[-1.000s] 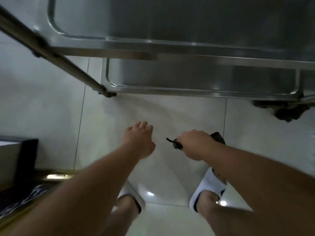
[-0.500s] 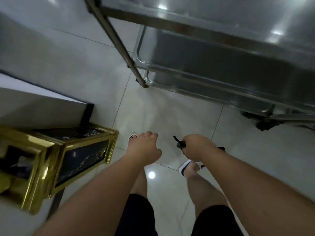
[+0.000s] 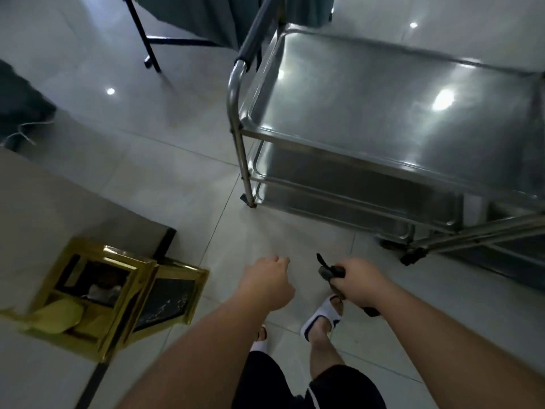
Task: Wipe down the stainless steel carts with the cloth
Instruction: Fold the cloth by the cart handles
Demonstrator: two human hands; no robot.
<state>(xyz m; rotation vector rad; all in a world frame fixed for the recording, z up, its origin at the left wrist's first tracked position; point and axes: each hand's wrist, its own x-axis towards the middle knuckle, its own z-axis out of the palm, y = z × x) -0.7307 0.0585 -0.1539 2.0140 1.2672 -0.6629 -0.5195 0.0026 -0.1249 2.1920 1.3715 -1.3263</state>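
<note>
Head view looks down on a pale tiled floor (image 3: 165, 184), with a steel cart (image 3: 383, 119) filling the far right. Its top tray is bare and shiny, two lower shelves show beneath it, and a curved handle (image 3: 236, 84) rises at its left end. A second cart frame (image 3: 477, 234) pokes in at the right edge, just beside the first. At the near left stands a gold-framed bin (image 3: 118, 293) against a grey desk (image 3: 53, 196).

Both arms reach forward over the floor, well short of the cart. The right hand (image 3: 359, 283) grips a dark cloth (image 3: 330, 273), fingers curled round it so only a bunched end and a loose strip show. The left hand (image 3: 267, 286) holds nothing, its fingers loosely curled.

Judging from this, wiping is not under way at this moment. To do it well, step close, shake the cloth out flat, steady the cart by its handle with the free hand, then wipe the top tray in long overlapping strokes before the lower shelves.
</note>
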